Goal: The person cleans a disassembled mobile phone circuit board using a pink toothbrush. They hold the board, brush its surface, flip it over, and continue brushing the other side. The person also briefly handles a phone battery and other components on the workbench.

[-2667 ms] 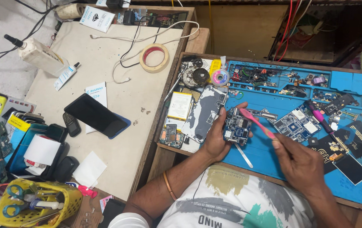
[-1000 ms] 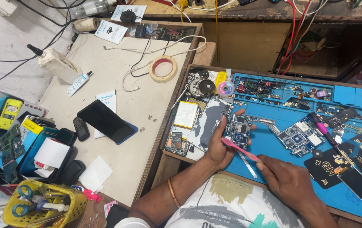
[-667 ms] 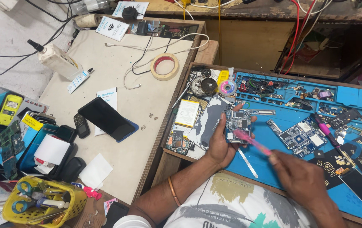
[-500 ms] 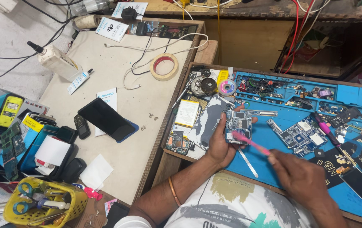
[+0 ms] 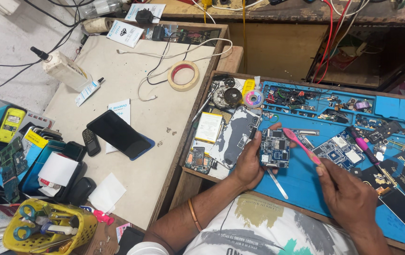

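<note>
While pinched by its edges in the left hand (image 5: pixel 248 163), small blue circuit board (image 5: pixel 275 148) held face-up just above the blue work mat (image 5: pixel 306 184); densely set with silver shield cans and dark chips, roughly square. Right hand (image 5: pixel 348 196) closed around a pink-handled brush (image 5: pixel 302 146), its head end touching the board's upper right corner. Hands apart, joined only through brush and board. Metal tweezers (image 5: pixel 276 182) lying on the mat just below the board. Second circuit board (image 5: pixel 340 151) flat on the mat to the right, near a pink-handled tool (image 5: pixel 365 148). Flat yellow-white battery (image 5: pixel 208 127) and grey phone frame (image 5: pixel 234 137) just left of the held board. White squeeze bottle (image 5: pixel 63 70) with black nozzle at upper left of the beige table (image 5: pixel 131 66); small white tube (image 5: pixel 88 91) beside it. White printed card (image 5: pixel 125 33) with dark emblem at the table's far edge; another white card (image 5: pixel 116 107) partly under a black phone (image 5: pixel 118 133). Roll of tan tape (image 5: pixel 183 75) with red core near white cables. Yellow basket (image 5: pixel 46 231) of scissors at lower left; yellow handset (image 5: pixel 10 124) at the left edge.
</note>
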